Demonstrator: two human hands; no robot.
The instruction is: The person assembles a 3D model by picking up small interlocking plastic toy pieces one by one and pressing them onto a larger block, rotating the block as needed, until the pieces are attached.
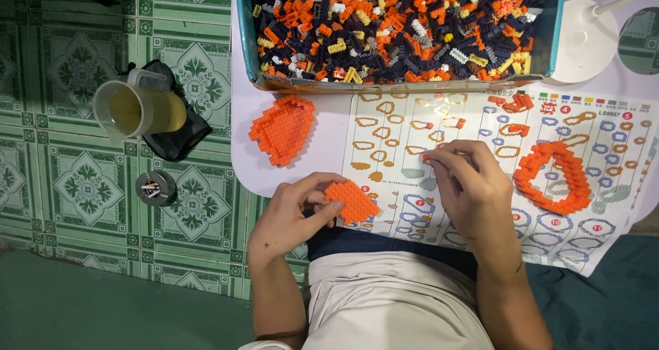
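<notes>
My left hand [296,209] grips a flat orange brick plate [352,200] at the near edge of the white table [328,122]. My right hand [465,180] hovers over the printed instruction sheet [480,123], its fingertips pinched on a tiny orange brick [425,157] just right of the plate. A larger orange brick slab [283,128] lies to the upper left of my left hand. An orange brick ring [555,176] rests on the sheet to the right of my right hand.
A blue-edged box [405,27] full of several orange, black, white and yellow small bricks sits at the table's far side. A white lamp base [585,40] stands at the right. On the green tiled floor are a jug of yellow liquid [139,108] and a small round tin [155,188].
</notes>
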